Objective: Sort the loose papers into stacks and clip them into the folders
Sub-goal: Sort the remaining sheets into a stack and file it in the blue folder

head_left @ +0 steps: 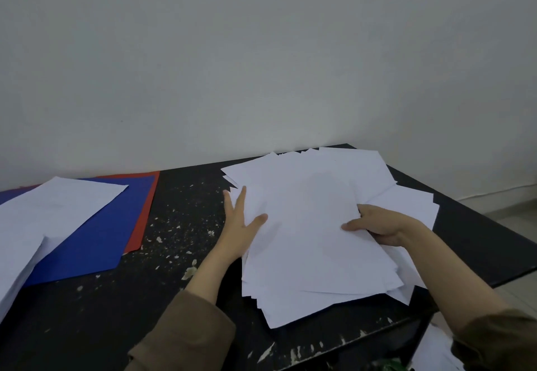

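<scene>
We've got the loose pile spread on the black table, our landmark, twd its far-right corner. Our left hand lies flat vs the pile's left edge, fingers straight and apart, thumb on top, prob. to square the sheets. Our right hand grips the right side, thumb on top, fingers curled under, likely to lift a batch. At the table's left end a done stack sits on the blue folder, red folder beneath, kept apart for clipping.
</scene>
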